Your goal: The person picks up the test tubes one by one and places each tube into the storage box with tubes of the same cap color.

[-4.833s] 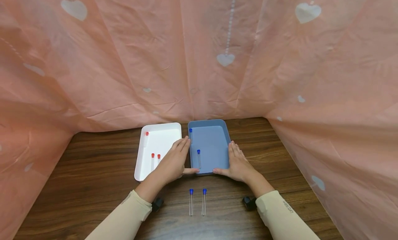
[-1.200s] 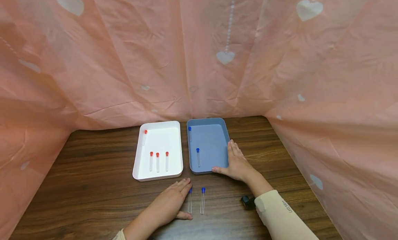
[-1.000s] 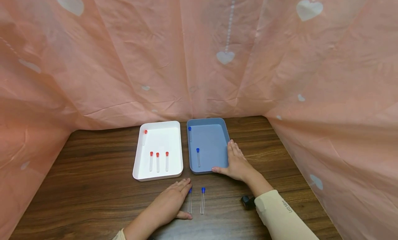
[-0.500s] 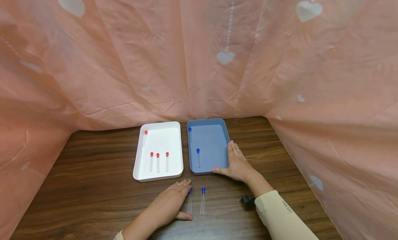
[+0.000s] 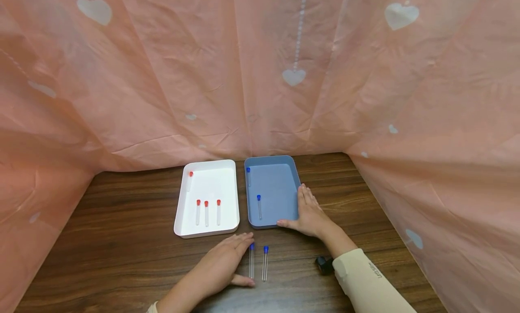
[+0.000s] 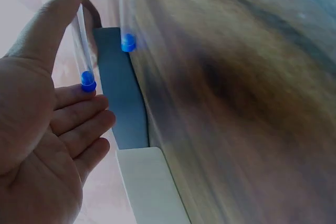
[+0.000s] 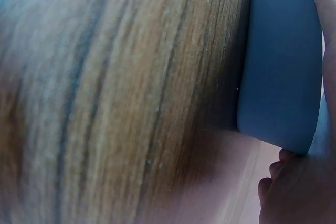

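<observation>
Left hand (image 5: 221, 268), fingers straight, thumb and fingertip touching a clear, blue-capped plastic test tube (image 5: 251, 261) lying on the dark wood table (image 5: 122, 241), w/ a second tube (image 5: 265, 262) beside it. Right hand (image 5: 310, 214) flat against the blue plastic tray (image 5: 293, 168). Tube likely light, stiff, slippery; pinch mid-barrel. Left wrist view alone shows thumb (image 6: 50, 22) contact; head view shows the white tray (image 5: 233, 168).

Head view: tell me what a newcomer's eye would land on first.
Two trays side by side at the table's far edge: a white tray holding four red-capped tubes and a blue tray holding two blue-capped ones. In front, the left hand touches one of two blue-capped tubes on the table, while the right hand rests against the blue tray's right side. Pink heart-print curtain surrounds it all.
</observation>
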Available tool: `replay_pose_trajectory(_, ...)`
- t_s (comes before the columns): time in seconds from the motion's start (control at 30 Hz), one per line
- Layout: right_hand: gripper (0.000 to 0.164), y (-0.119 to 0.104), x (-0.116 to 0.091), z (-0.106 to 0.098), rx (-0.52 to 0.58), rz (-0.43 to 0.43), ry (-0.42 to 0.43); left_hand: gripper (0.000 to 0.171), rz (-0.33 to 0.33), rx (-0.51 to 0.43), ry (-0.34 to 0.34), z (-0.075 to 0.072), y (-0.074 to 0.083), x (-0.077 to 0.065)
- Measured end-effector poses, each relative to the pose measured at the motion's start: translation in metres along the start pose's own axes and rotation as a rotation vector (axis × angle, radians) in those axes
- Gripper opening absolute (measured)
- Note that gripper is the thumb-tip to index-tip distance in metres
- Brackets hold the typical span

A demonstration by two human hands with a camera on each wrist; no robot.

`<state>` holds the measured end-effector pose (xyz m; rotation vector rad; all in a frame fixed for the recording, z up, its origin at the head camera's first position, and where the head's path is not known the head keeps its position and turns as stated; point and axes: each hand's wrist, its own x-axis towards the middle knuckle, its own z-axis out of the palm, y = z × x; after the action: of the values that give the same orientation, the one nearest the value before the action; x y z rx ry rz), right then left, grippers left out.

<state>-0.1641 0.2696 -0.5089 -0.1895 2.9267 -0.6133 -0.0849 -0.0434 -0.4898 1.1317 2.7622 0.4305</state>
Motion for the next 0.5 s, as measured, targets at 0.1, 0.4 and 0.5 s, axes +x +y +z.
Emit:
replay_pose_trajectory(0.1, 0.143, 0.000, 0.000, 0.000, 0.000, 0.002, 0.002, 0.101, -0.006, -0.038, -0.003, -0.004, 0.003, 0.001)
replay_pose_trajectory(0.4, 0.143, 0.000, 0.000, 0.001, 0.002, -0.004, 0.015, 0.102, -0.022, -0.087, 0.007, -0.012, 0.006, 0.007)
replay_pose_trajectory(0.5, 0.143, 0.000, 0.000, 0.001, 0.003, -0.004, 0.013, 0.102, -0.036, -0.109, 0.011, -0.013, 0.006, 0.007)
